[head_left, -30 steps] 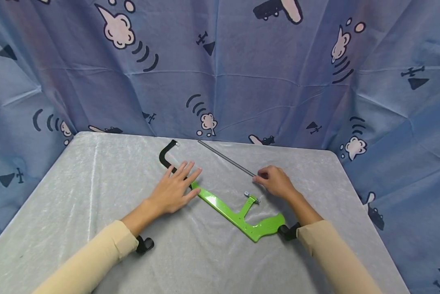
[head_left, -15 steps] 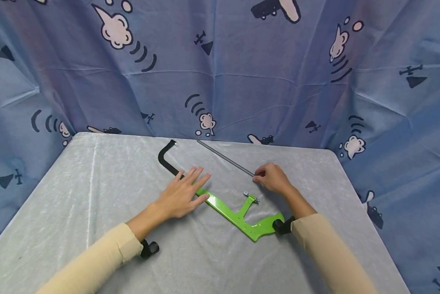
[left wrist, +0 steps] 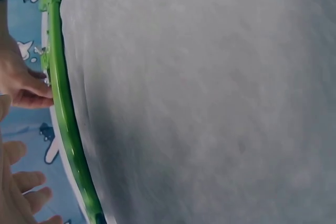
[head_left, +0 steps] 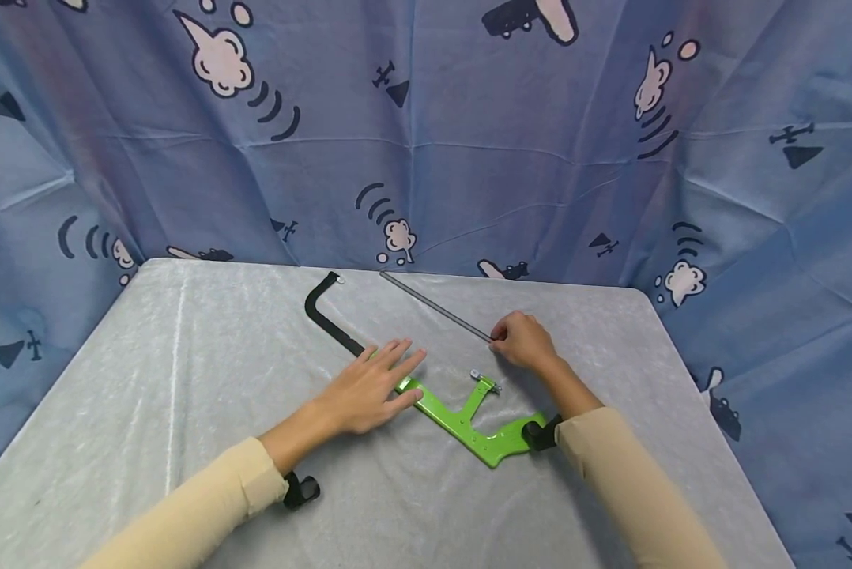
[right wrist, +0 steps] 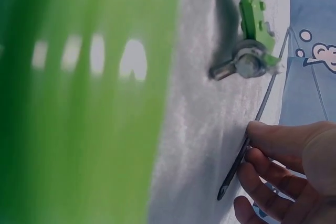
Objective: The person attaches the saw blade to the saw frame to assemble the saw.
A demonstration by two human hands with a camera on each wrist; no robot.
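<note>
A hacksaw frame (head_left: 442, 412), green at the handle end with a black hooked front, lies diagonally on the table. My left hand (head_left: 365, 393) is spread over the middle of its bar; whether it touches the bar cannot be told. Beyond the frame lies a thin grey hacksaw blade (head_left: 436, 307), slanting toward the back edge. My right hand (head_left: 523, 340) pinches the blade's near end between thumb and fingers. In the right wrist view, the tip of the blade (right wrist: 231, 173) sticks out past the fingers. A metal wing nut (right wrist: 249, 64) sits on the frame's short green arm.
The grey cloth-covered table (head_left: 148, 379) ends at a blue patterned curtain (head_left: 469, 182) behind it. A black wrist mount (head_left: 301, 490) hangs under my left sleeve. Another black mount (head_left: 540, 435) is close over the saw's handle.
My left hand has slid right and nearer along the saw frame, uncovering more of the black front. My right hand keeps its pinch on the blade, its wrist shifting slightly left.
</note>
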